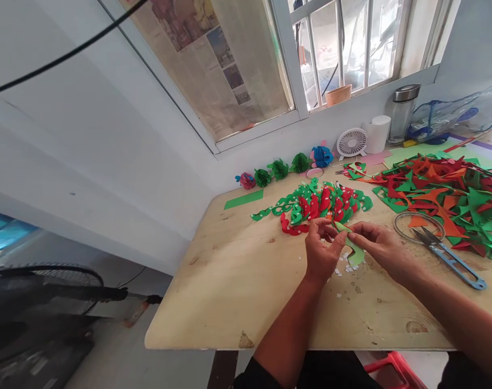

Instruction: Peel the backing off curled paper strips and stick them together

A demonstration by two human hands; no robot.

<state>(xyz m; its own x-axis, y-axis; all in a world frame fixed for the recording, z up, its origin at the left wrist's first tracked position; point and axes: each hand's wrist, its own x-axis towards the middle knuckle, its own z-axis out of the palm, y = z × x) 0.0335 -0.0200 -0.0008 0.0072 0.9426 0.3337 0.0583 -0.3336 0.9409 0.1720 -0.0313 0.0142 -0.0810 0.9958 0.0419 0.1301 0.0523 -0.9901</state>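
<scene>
A curved light green paper piece [356,255] is pinched between my left hand [322,249] and my right hand [376,244], whose fingertips nearly meet over it. Both hands have their fingers closed on it. Small white bits [338,273] lie on the wooden table [229,281] beneath. Just behind my hands is a pile of red and green wavy paper pieces [310,208] with white squares on them. Blue-handled snips [456,262] rest to the right of my right hand, their blades by a metal ring [403,227].
Red, orange and green paper scraps [448,202] heap at the right. Along the wall stand folded paper figures [278,169], a small white fan [351,142], a white roll [378,134] and a glass bottle [402,116]. A green strip [244,199] lies at the back left.
</scene>
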